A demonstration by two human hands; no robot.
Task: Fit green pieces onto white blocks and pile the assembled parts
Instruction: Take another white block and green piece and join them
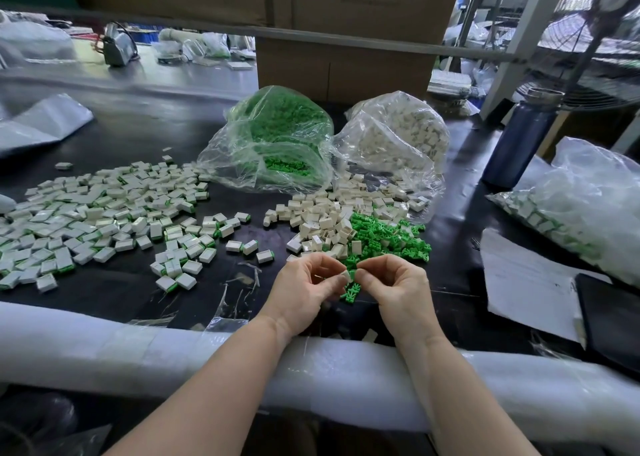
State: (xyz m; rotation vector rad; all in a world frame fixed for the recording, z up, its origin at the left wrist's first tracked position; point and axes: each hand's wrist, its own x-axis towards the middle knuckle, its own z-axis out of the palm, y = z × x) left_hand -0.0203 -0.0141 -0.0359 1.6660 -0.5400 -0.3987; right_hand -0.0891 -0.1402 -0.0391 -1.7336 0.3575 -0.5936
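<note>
A white block [344, 277] and a green piece [352, 275] meet between the fingertips, low over the black table [145, 137]. The left hand [304, 291] pinches the block, the right hand [394, 286] pinches the green piece; the joint itself is mostly hidden. Loose green pieces [388, 239] and white blocks [325, 218] lie just beyond, assembled parts [104, 213] spread left, cut off at the edge.
</note>
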